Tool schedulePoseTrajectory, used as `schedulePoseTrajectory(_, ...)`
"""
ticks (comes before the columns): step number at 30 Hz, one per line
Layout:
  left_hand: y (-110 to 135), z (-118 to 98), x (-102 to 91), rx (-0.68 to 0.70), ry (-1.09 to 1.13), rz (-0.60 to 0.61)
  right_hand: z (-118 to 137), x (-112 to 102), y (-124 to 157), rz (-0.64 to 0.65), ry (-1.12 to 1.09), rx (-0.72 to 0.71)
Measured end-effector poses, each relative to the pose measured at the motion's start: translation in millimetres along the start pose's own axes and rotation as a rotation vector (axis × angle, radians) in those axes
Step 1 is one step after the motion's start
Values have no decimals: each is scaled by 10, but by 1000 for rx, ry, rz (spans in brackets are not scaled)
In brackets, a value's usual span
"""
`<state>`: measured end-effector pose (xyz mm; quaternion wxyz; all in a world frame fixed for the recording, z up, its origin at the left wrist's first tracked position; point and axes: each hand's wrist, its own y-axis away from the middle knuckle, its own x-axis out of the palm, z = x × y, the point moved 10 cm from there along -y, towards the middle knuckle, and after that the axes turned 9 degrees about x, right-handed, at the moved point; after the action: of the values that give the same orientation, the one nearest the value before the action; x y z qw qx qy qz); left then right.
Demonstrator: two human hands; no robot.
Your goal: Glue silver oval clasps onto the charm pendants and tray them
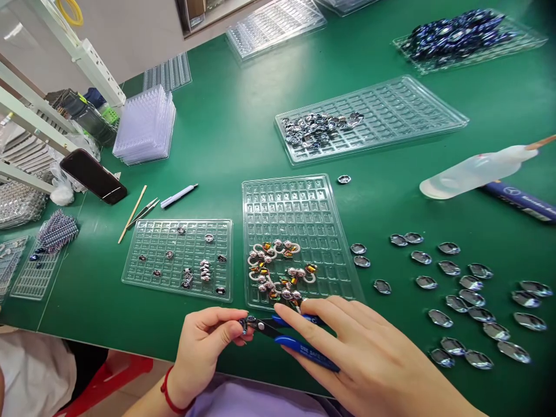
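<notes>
Between the thumb and fingers of my left hand (208, 341) is pinched a small dark shiny piece (244, 325), too small to name. My right hand (360, 347) grips blue-handled cutting pliers (306, 352), their jaws meeting the piece at my left fingertips. Just beyond my hands lies a clear compartment tray (295, 214) with several white rings and amber-and-silver parts (282, 269) heaped at its near end. To its left, a smaller clear tray (152, 249) bears a few scattered shiny bits and a short stack of silver pieces (205, 270).
Oval mirror-like pieces (471, 298) are spread on the green table at right. A squeeze bottle (478, 171) lies behind them. Farther back sit loaded trays (382, 116). Tweezers (145, 211), a stick (132, 214), a pen (178, 196) and a phone (93, 176) are at left.
</notes>
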<state>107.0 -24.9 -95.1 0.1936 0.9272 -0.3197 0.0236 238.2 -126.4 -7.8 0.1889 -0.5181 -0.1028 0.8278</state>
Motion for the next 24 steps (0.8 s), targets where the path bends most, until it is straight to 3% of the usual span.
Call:
schedulePoseTrajectory(10,18,116,52,-95,155,53,-144,-3,42,44,-112,87)
schedulePoseTrajectory(24,36,47,5,-30,-5,3,-1,-30,35,0,-22,39)
